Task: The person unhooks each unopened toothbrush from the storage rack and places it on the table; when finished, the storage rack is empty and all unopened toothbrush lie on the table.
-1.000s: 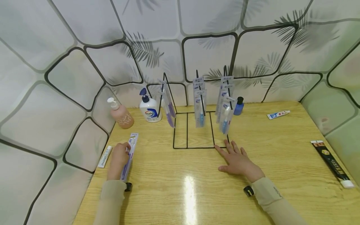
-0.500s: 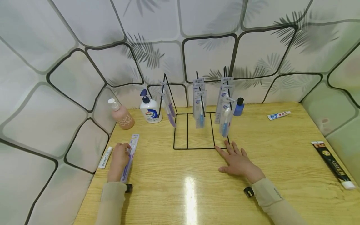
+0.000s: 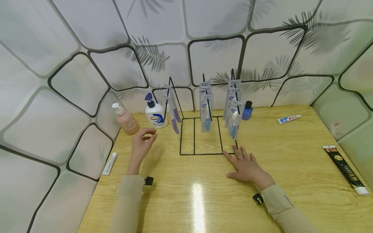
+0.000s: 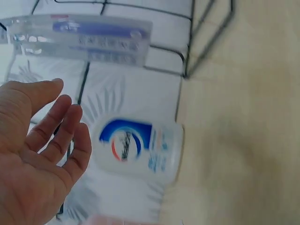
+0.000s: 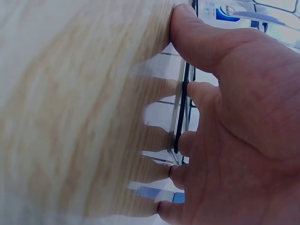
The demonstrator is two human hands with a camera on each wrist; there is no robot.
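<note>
My left hand point(image 3: 140, 144) is raised over the left part of the table, beside the soap bottles. Its fingers curve loosely, with a gap between thumb and fingertips and nothing visible in them. In the left wrist view, a hanging packaged toothbrush point(image 4: 79, 40) shows beyond the hand, apart from the thumb. My right hand point(image 3: 246, 168) rests palm down, fingers spread, with fingertips at the front right corner of the black wire rack point(image 3: 201, 153). Blue packaged toothbrushes point(image 3: 234, 127) hang on the right hook, more point(image 3: 206, 113) on the middle one, and purple ones point(image 3: 174, 124) on the left.
A white pump bottle point(image 3: 156, 115) and a pink pump bottle point(image 3: 128, 122) stand left of the rack. A blue bottle point(image 3: 247, 111) is behind its right side. Tubes lie around: a white one point(image 3: 109, 164), a small one point(image 3: 288, 119), a black one point(image 3: 345, 170).
My left hand has left the packaged toothbrush at the table's left and moved up and right. That toothbrush no longer shows; my hand and forearm now overlie its place. My right hand has stayed put.
</note>
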